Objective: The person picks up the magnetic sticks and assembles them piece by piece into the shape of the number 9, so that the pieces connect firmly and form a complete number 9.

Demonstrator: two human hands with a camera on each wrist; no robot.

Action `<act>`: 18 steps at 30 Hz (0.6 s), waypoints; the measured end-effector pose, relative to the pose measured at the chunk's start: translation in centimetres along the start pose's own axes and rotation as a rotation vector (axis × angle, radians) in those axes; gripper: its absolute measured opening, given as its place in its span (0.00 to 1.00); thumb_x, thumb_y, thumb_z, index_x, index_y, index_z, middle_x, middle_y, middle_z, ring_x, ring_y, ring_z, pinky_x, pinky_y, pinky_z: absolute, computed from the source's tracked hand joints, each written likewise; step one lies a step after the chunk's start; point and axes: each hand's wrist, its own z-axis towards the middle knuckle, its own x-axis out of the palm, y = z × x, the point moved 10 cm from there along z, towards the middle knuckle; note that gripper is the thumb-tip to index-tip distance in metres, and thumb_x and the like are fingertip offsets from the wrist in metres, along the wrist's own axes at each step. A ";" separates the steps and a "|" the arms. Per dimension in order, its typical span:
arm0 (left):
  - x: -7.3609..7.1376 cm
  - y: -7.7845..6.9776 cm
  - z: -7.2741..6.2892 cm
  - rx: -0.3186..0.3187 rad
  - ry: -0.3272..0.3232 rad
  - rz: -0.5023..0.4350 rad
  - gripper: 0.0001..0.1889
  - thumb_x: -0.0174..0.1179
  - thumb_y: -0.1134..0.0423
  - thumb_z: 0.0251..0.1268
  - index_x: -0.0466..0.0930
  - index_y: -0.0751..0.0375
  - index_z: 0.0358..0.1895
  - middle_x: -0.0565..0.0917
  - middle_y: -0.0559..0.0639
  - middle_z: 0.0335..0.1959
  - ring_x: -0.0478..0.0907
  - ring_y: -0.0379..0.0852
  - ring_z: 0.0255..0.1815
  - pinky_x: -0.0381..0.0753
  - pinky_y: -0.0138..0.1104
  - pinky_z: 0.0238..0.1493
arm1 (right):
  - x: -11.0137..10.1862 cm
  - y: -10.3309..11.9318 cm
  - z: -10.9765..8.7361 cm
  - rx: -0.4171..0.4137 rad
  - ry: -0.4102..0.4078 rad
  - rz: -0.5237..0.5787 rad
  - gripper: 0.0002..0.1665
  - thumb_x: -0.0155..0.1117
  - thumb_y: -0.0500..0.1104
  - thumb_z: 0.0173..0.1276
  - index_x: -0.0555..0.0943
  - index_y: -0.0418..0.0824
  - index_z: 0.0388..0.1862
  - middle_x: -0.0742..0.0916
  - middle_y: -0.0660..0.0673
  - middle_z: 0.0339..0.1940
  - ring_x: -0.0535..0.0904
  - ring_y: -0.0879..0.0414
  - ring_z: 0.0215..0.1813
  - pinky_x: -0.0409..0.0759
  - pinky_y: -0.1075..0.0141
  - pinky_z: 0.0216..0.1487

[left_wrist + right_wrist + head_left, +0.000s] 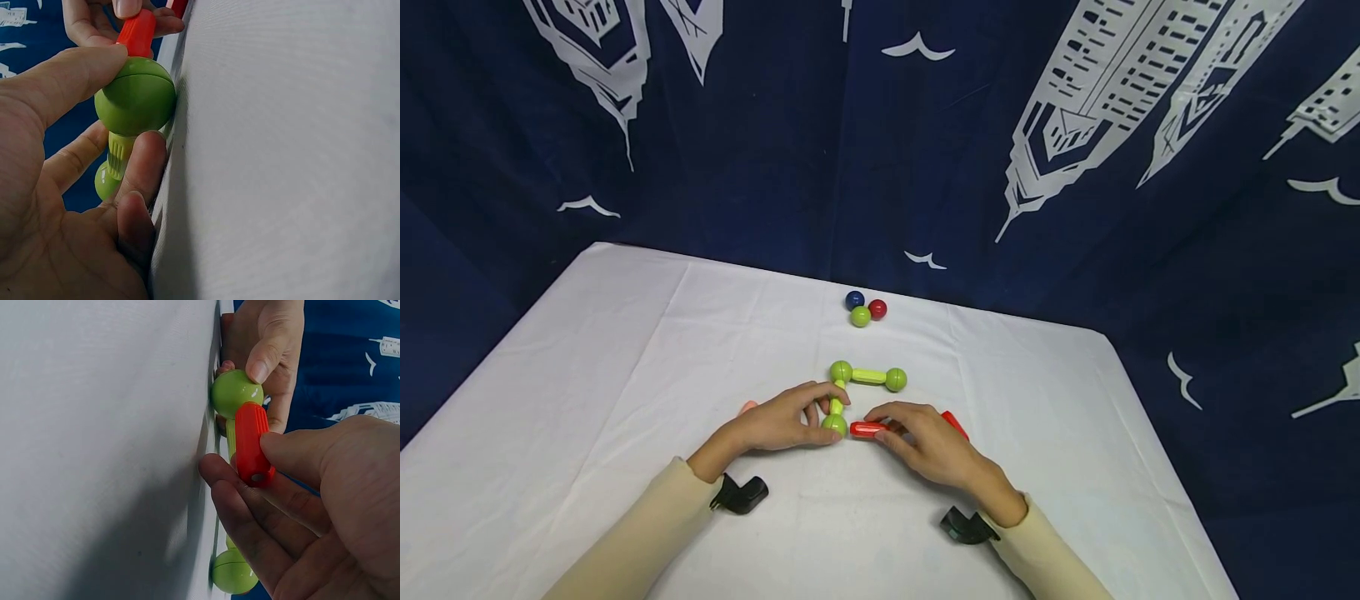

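Observation:
On the white cloth lies an L-shaped piece of yellow-green magnetic rods (868, 377) and green balls (896, 379). My left hand (782, 419) grips the near leg of it, with the thumb on the near green ball (135, 97) and the fingers curled about the ball and rod. Between thumb and fingers, my right hand (936, 446) pinches a red rod (252, 444). One end of that rod points at the near ball and is right at its surface. The corner ball (841, 372) sits beyond the left fingertips.
Another red rod (955, 423) lies behind the right hand, partly hidden. A pink piece (748, 407) peeks out behind the left hand. Farther back, blue (854, 301), red (877, 309) and green (861, 317) balls sit clustered near the table's far edge, before a dark blue curtain (760, 183).

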 end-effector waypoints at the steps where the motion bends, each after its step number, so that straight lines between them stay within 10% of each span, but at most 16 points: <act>1: 0.0 0.0 0.0 -0.001 0.000 0.002 0.24 0.68 0.57 0.64 0.74 0.56 0.61 0.74 0.52 0.46 0.76 0.42 0.36 0.74 0.32 0.42 | 0.0 0.0 0.0 -0.003 0.000 0.002 0.15 0.64 0.39 0.72 0.82 0.45 0.57 0.87 0.54 0.50 0.83 0.65 0.45 0.82 0.66 0.51; 18: 0.8 0.0 -0.1 0.030 0.066 0.092 0.18 0.67 0.56 0.65 0.82 0.49 0.58 0.74 0.48 0.39 0.71 0.41 0.35 0.70 0.30 0.37 | 0.2 -0.1 0.0 -0.008 0.019 0.043 0.17 0.67 0.37 0.69 0.82 0.43 0.56 0.87 0.51 0.50 0.84 0.64 0.44 0.83 0.67 0.50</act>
